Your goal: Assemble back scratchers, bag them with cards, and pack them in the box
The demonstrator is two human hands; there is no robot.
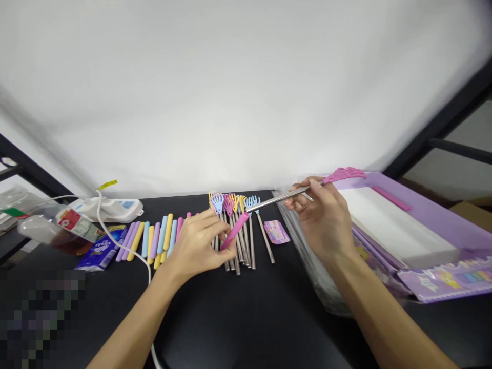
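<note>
My left hand (203,238) is closed round a pink tube-shaped handle (236,230), its open end tilted up to the right. In my right hand (321,212) is a back scratcher (279,198) with a pink hand-shaped head (345,175) and a metal rod. The rod's bare tip is close to the pink handle's upper end; whether they touch I cannot tell. Behind my left hand lie several metal-rod back scratchers (251,246) with blue, pink and yellow heads. To the left are rows of pastel handles (156,241), partly covered by that hand.
An open purple box (434,220) with a pink handle in it stands at the right, beside clear plastic wrap (315,271). A small purple card (277,232) lies mid-table. At left are a power strip (125,209), a bottle (57,228), a blue packet (102,250) and a white cable (144,262).
</note>
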